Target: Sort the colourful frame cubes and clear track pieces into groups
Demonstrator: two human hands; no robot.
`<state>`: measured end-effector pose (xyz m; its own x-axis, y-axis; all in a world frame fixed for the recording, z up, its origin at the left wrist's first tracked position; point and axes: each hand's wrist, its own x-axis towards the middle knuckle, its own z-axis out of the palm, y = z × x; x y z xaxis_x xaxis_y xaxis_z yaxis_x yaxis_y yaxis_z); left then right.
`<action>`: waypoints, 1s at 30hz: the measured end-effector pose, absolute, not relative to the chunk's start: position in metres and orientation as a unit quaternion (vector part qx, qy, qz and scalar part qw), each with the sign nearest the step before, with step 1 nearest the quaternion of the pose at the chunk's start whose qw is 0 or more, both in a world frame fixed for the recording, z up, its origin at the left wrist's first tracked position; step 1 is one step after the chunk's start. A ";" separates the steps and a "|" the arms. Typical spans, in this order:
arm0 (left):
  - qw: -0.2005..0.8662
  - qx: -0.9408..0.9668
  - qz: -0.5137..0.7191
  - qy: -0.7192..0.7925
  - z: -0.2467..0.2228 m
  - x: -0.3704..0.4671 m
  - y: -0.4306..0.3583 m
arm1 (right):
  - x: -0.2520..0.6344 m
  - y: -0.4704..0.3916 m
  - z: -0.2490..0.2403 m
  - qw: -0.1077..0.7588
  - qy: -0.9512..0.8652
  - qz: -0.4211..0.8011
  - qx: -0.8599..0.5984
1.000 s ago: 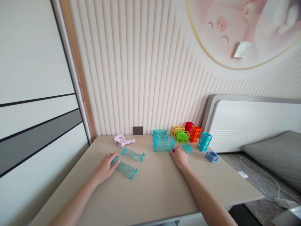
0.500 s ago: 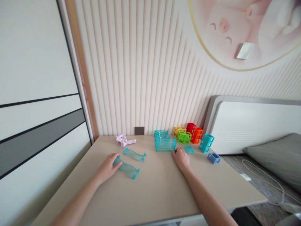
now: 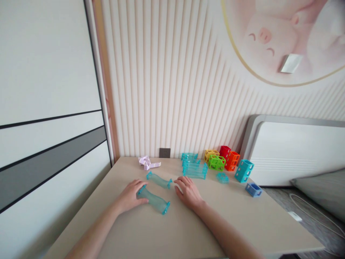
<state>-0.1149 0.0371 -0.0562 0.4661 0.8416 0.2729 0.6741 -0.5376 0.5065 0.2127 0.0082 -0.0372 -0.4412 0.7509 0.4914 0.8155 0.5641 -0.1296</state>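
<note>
My left hand (image 3: 134, 195) has its fingers and thumb around the left end of a wavy, see-through teal track piece (image 3: 155, 201) lying on the table. Just behind it rests a second teal track piece (image 3: 159, 180), roughly parallel to the first. My right hand (image 3: 188, 191) is palm down with fingers apart and holds nothing. Its fingertips are close to the right end of the second piece; whether they touch it I cannot tell. Beyond that hand, a group of teal slatted pieces (image 3: 194, 169) stands near the wall.
Yellow (image 3: 211, 154), green (image 3: 217, 163), red (image 3: 224, 151) and orange (image 3: 232, 160) hollow blocks stand at the back right. Nearby are a tall teal block (image 3: 244, 171), a flat teal piece (image 3: 222, 177) and a blue block (image 3: 253, 189). A lilac folded piece (image 3: 149, 163) lies at back left.
My right hand has left the teal slatted pieces and come left toward the rear track piece, its fingers opening. The front track piece has shifted slightly rightward and nearer with my left hand. The view has shifted.
</note>
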 end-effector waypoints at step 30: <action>0.193 0.812 0.381 0.396 -0.077 -0.049 0.059 | 0.196 0.034 -0.047 0.588 -0.493 0.397 -0.503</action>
<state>-0.0493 0.0588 -0.0774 0.3947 0.7915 0.4667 0.4967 -0.6111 0.6164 0.1963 0.0335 -0.0470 0.1982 0.9634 0.1803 0.0291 0.1780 -0.9836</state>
